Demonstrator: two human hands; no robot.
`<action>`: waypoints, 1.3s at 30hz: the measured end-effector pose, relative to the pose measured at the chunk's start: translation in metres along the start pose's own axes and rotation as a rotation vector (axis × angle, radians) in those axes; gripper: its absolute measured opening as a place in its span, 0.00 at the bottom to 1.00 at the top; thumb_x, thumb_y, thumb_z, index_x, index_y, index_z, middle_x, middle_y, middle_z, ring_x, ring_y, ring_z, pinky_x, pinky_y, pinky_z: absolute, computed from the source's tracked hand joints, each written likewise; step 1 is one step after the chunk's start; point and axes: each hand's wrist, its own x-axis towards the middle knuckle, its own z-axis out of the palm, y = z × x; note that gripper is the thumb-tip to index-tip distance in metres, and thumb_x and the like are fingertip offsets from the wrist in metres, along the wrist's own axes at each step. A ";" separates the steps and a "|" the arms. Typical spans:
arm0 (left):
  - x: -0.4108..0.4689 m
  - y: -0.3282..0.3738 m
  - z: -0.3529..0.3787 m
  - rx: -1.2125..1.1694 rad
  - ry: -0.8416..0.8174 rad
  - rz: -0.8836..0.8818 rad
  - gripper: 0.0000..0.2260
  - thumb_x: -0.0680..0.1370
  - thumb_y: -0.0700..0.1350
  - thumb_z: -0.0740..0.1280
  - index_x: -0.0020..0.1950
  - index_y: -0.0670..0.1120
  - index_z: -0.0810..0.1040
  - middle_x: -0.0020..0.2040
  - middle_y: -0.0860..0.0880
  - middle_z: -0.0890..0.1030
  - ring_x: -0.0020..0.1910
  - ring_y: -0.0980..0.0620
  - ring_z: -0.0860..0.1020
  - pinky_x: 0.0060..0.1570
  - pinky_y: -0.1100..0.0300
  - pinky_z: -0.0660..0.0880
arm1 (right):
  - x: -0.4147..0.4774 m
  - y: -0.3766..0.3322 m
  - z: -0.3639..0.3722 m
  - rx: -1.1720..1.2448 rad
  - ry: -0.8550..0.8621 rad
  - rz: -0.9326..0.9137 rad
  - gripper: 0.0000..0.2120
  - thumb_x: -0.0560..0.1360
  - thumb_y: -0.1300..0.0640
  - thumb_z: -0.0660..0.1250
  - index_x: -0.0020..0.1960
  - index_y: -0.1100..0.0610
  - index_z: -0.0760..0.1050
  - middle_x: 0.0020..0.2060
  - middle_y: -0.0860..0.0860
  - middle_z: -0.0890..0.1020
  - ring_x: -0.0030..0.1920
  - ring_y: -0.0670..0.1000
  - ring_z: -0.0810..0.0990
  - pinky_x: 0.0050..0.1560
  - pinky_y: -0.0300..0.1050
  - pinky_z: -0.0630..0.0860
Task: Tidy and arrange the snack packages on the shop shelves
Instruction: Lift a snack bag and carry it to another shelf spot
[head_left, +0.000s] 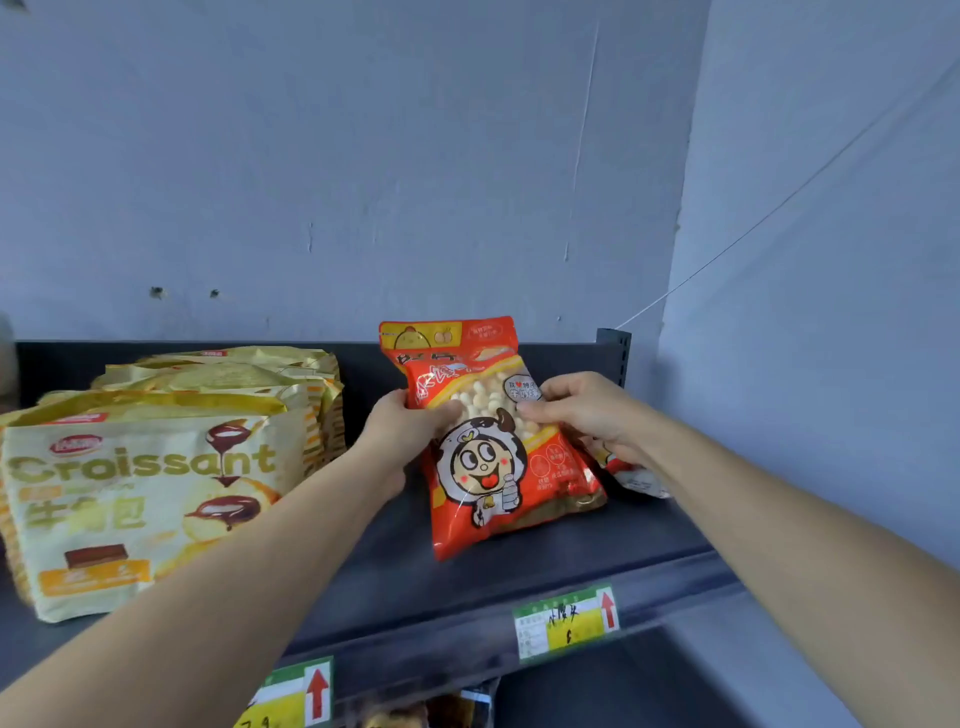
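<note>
Bare left hand (408, 431) and right hand (592, 415) pinch glossy plastic pouch (501, 467).

We count three red snack bags (498, 467), at least three yellow croissant bags (145, 493), two price labels (566, 621) on one shelf (519, 577), and two hands (400, 431).
</note>
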 end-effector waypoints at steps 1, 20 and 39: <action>0.002 -0.002 0.003 0.056 0.006 -0.024 0.17 0.74 0.46 0.73 0.60 0.44 0.74 0.53 0.45 0.82 0.50 0.46 0.81 0.49 0.50 0.79 | 0.005 0.004 -0.001 -0.015 -0.014 0.027 0.07 0.73 0.54 0.73 0.46 0.56 0.79 0.39 0.52 0.86 0.40 0.50 0.85 0.44 0.46 0.81; -0.006 0.011 0.002 -0.288 -0.071 -0.020 0.25 0.65 0.37 0.76 0.61 0.41 0.75 0.45 0.41 0.85 0.36 0.42 0.85 0.34 0.49 0.81 | 0.028 0.009 -0.012 0.402 -0.166 -0.109 0.20 0.68 0.59 0.73 0.59 0.57 0.73 0.50 0.55 0.84 0.52 0.55 0.82 0.55 0.53 0.77; -0.041 0.005 -0.016 -0.231 -0.127 0.095 0.33 0.57 0.32 0.74 0.61 0.42 0.75 0.46 0.39 0.84 0.39 0.40 0.84 0.33 0.51 0.80 | 0.084 0.023 -0.001 -0.462 -0.132 0.328 0.31 0.74 0.52 0.71 0.71 0.63 0.65 0.69 0.60 0.70 0.68 0.61 0.70 0.57 0.51 0.70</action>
